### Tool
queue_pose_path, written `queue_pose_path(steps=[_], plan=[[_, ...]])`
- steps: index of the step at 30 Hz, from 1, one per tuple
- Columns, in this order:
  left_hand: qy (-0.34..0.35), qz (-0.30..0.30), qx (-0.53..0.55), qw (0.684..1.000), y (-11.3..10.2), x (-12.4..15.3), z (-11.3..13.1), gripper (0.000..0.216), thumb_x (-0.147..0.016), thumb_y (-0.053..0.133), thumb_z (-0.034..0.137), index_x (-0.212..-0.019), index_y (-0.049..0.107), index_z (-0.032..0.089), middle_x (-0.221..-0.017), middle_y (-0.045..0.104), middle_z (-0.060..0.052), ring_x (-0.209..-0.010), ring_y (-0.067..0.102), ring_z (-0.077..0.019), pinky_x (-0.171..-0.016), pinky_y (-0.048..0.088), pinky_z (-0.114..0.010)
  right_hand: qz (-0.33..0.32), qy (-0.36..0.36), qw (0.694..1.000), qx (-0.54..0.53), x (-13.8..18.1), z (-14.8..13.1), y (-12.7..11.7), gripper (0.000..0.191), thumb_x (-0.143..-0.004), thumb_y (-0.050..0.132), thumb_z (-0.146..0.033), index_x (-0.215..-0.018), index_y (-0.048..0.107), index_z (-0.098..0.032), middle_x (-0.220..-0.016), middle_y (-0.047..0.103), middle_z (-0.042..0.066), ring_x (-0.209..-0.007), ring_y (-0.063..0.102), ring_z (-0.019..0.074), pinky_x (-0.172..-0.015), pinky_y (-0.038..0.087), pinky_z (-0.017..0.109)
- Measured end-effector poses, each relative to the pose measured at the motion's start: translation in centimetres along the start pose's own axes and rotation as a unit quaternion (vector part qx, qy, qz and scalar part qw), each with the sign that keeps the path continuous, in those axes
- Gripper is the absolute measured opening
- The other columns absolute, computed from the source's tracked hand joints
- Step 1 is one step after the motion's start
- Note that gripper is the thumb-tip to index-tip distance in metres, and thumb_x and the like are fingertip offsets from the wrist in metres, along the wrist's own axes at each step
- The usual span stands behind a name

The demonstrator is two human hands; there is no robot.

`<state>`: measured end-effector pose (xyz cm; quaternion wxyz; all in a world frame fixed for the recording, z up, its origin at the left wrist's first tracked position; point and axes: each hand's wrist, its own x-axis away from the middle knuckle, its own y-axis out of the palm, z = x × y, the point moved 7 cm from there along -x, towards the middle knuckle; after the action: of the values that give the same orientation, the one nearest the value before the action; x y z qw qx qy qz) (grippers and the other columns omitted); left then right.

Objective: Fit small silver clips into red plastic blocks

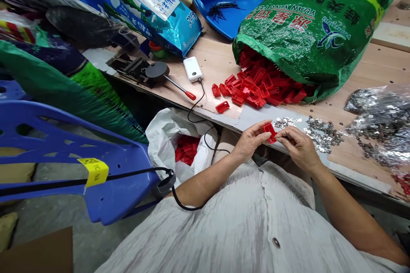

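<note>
Red plastic piece, pinched between both our hands just above the near edge of the table.

Our left hand grips it from 9 o'clock with thumb and fingertips closed on its body, and our right hand closes on its 3 o'clock end in a fingertip pinch. We judge it light, stiff and smooth-moulded, so it could slip. A hold across its flat sides looks safest, since squeezing a thin lip might bend it. The pile of red pieces spills from the green sack at 12 o'clock of our hands. Shiny metal bits lie at 3 o'clock, near the right hand. A white bag holding more red parts sits below the table at 9 o'clock.
</note>
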<state>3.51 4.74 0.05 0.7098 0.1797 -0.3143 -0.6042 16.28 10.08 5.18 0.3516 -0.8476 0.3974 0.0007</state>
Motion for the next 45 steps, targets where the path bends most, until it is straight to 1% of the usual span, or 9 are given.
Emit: queue_pose_path(steps=[8, 15, 19, 22, 26, 29, 36, 40, 45], plan=[[0.023, -0.018, -0.058, 0.998, -0.2, -0.1, 0.1, 0.051, -0.075, 0.079, 0.030, -0.124, 0.068, 0.024, -0.101, 0.072, -0.003, -0.087, 0.063, -0.0128, -0.085, 0.046, -0.026, -0.018, -0.014, 0.999, -0.048, 0.6, 0.3, 0.2, 0.007, -0.094, 0.061, -0.026, -0.096, 0.067, -0.026, -0.091, 0.067, 0.003, -0.085, 0.063, 0.0172, -0.078, 0.049, 0.033], [0.031, -0.011, -0.081, 0.996, -0.1, 0.0, 0.3, 0.044, -0.072, 0.081, 0.027, -0.114, 0.071, 0.023, -0.095, 0.072, -0.002, -0.086, 0.064, -0.0144, -0.086, 0.048, -0.028, -0.004, 0.104, 0.991, -0.089, 1.6, 2.8, 0.4, 0.018, -0.089, 0.067, -0.037, -0.101, 0.062, -0.026, -0.084, 0.062, -0.001, -0.066, 0.054, 0.0130, -0.061, 0.045, 0.028], [0.043, -0.008, -0.089, 0.995, -0.5, -0.1, 0.6, 0.042, -0.069, 0.083, 0.025, -0.109, 0.070, 0.022, -0.099, 0.072, -0.003, -0.093, 0.066, -0.0165, -0.091, 0.048, -0.030, -0.012, 0.115, 0.991, -0.072, 2.2, 3.1, 0.3, 0.022, -0.092, 0.062, -0.037, -0.109, 0.058, -0.025, -0.082, 0.061, -0.001, -0.066, 0.055, 0.0134, -0.062, 0.045, 0.028], [0.038, -0.011, -0.085, 0.996, -0.7, -0.2, 0.6, 0.042, -0.070, 0.082, 0.025, -0.109, 0.069, 0.021, -0.100, 0.072, -0.004, -0.095, 0.066, -0.0171, -0.091, 0.048, -0.031, -0.019, 0.082, 0.996, -0.031, 2.1, 2.4, 0.3, 0.018, -0.094, 0.059, -0.035, -0.109, 0.059, -0.025, -0.085, 0.062, 0.000, -0.068, 0.057, 0.0139, -0.063, 0.047, 0.029], [0.033, -0.014, -0.090, 0.995, -0.7, -0.2, 0.5, 0.041, -0.071, 0.081, 0.025, -0.110, 0.068, 0.021, -0.098, 0.072, -0.004, -0.092, 0.066, -0.0151, -0.090, 0.048, -0.029, -0.034, -0.034, 0.998, 0.027, 1.5, 0.0, 0.7, 0.018, -0.097, 0.054, -0.025, -0.114, 0.061, -0.026, -0.098, 0.067, 0.004, -0.085, 0.063, 0.0173, -0.076, 0.052, 0.033], [0.036, -0.015, -0.093, 0.995, -0.7, -0.1, 0.6, 0.042, -0.072, 0.081, 0.026, -0.111, 0.069, 0.021, -0.100, 0.072, -0.004, -0.091, 0.065, -0.0149, -0.091, 0.048, -0.030, -0.024, -0.105, 0.991, 0.078, 1.3, -1.1, 0.9, 0.021, -0.097, 0.051, -0.018, -0.113, 0.062, -0.026, -0.100, 0.068, 0.006, -0.093, 0.065, 0.0192, -0.081, 0.053, 0.035], [0.028, -0.011, -0.090, 0.996, -0.9, -0.2, 0.4, 0.044, -0.067, 0.084, 0.025, -0.108, 0.070, 0.019, -0.095, 0.071, -0.003, -0.086, 0.064, -0.0129, -0.086, 0.049, -0.027, -0.019, -0.171, 0.979, 0.106, 1.2, -0.8, 1.2, 0.020, -0.096, 0.051, -0.014, -0.111, 0.060, -0.023, -0.098, 0.067, 0.007, -0.091, 0.064, 0.0196, -0.081, 0.054, 0.034], [0.000, 0.000, -0.062, 0.998, -1.0, -0.2, 0.0, 0.050, -0.067, 0.085, 0.030, -0.111, 0.067, 0.018, -0.090, 0.071, -0.003, -0.080, 0.066, -0.0130, -0.077, 0.051, -0.026, -0.005, -0.145, 0.986, 0.085, 1.2, -0.6, 1.1, 0.015, -0.097, 0.049, -0.017, -0.105, 0.060, -0.025, -0.093, 0.066, 0.006, -0.089, 0.064, 0.0198, -0.078, 0.053, 0.035], [-0.039, 0.048, 0.010, 0.998, -1.7, -0.1, 0.0, 0.049, -0.068, 0.085, 0.033, -0.107, 0.060, 0.018, -0.086, 0.071, -0.002, -0.077, 0.070, -0.0155, -0.072, 0.054, -0.028, 0.049, -0.039, 0.991, 0.118, 0.7, 1.0, 0.0, 0.013, -0.098, 0.048, -0.026, -0.098, 0.060, -0.026, -0.092, 0.066, 0.007, -0.090, 0.063, 0.0223, -0.081, 0.051, 0.038]])
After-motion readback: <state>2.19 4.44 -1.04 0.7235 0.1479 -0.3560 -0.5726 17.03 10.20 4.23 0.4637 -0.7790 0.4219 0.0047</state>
